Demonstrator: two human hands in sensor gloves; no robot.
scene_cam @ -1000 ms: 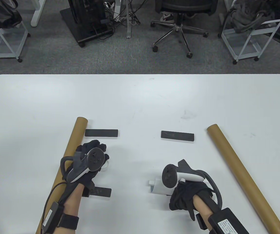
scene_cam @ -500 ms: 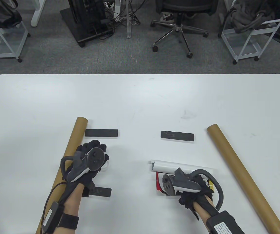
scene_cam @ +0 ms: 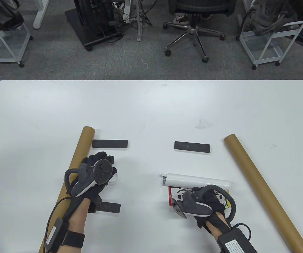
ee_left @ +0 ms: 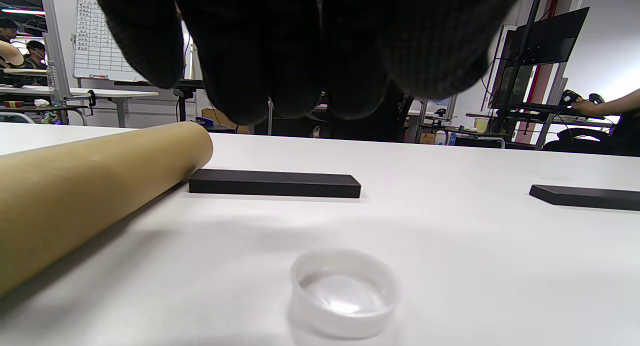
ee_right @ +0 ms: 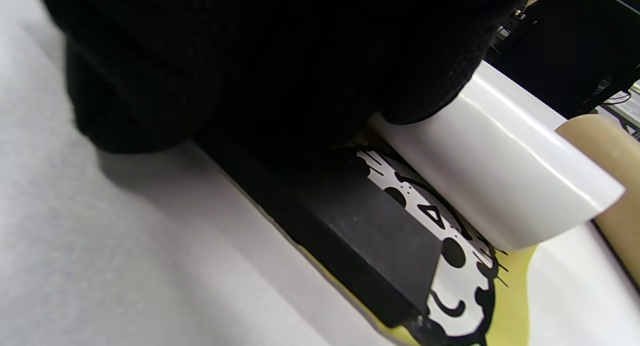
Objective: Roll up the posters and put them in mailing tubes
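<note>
A poster lies partly unrolled at the front right, its white roll on the far side and a printed strip showing nearer me. My right hand is on that strip, fingers curled over a black bar lying on the print right beside the roll. My left hand hovers by the left cardboard tube, its fingers loosely bent and holding nothing. A clear plastic cap sits on the table under them. The right tube lies diagonally beyond the poster.
Flat black bars lie on the white table: one by the left tube's far end, one in the middle, one near my left wrist. Chairs and wire carts stand beyond the far edge.
The white roll has moved away from me, baring the printed strip. My right hand has turned and settled lower on the strip. The left hand has barely moved.
</note>
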